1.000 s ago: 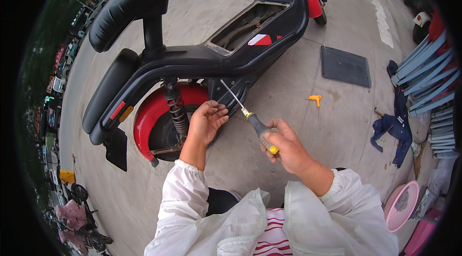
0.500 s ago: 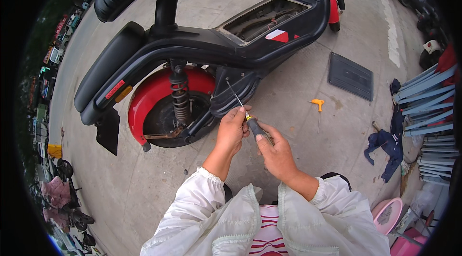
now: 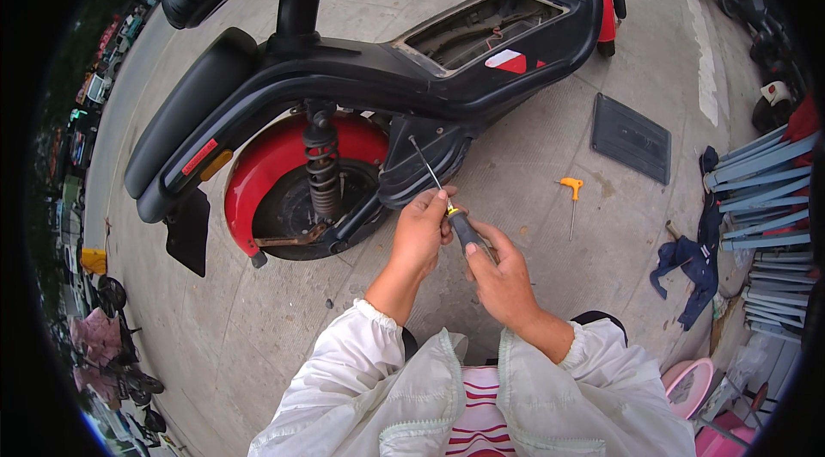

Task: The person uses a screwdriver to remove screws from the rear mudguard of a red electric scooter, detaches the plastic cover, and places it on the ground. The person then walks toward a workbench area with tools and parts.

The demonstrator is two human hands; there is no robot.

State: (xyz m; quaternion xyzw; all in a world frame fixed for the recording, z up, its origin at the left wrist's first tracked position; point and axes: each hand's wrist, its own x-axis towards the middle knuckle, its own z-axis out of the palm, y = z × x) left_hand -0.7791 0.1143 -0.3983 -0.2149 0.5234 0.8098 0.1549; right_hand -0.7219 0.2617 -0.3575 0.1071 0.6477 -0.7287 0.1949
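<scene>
1. Gripping the screwdriver (image 3: 465, 230) by its grey handle, your right hand (image 3: 503, 279) is wrapped firmly around it.
2. Your left hand (image 3: 421, 232) pinches the shaft just ahead of the handle, near your right.
3. The screwdriver slants up and leftward, its tip at the upper edge of the scooter's black side cover (image 3: 423, 171); you cannot tell whether they touch.
4. Left of that cover, the scooter (image 3: 361, 79) shows you its red rear fender (image 3: 254, 166).
5. On the concrete ground (image 3: 258, 311), off the black panel's (image 3: 632, 139) lower left corner, lies an orange-handled tool (image 3: 572, 187).
6. Toward the ground's right edge lies a navy garment (image 3: 694, 269).
</scene>
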